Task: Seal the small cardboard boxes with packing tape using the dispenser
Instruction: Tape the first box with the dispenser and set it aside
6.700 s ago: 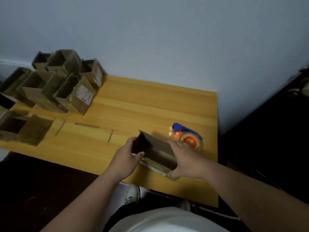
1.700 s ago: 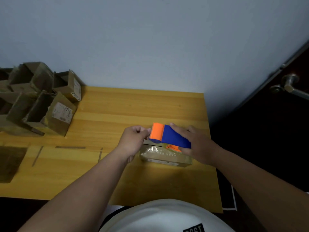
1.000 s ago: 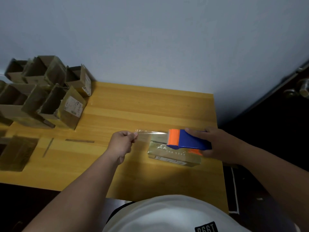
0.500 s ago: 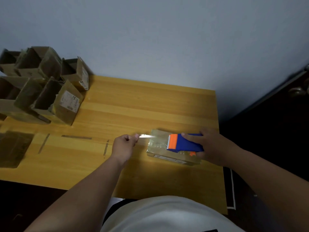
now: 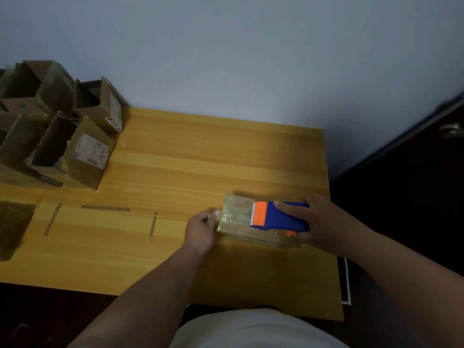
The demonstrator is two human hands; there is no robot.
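Open boxes (image 5: 62, 136) stacked far left on bench (image 5: 200, 167), clear of work. Right hand (image 5: 324, 224) grips dispenser (image 5: 278, 217) on box (image 5: 238, 217); left hand (image 5: 200, 228) pinches tape at box end. Blue wall behind.

Table (image 5: 200, 156) smooth wood; box (image 5: 236, 209) cardboard under glossy tape; dispenser (image 5: 278, 217) smooth plastic.

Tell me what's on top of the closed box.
The blue and orange tape dispenser sits on the box, gripped by the right hand. Clear tape shines on the exposed lid. The left hand touches its left end. The lid under the dispenser is hidden.
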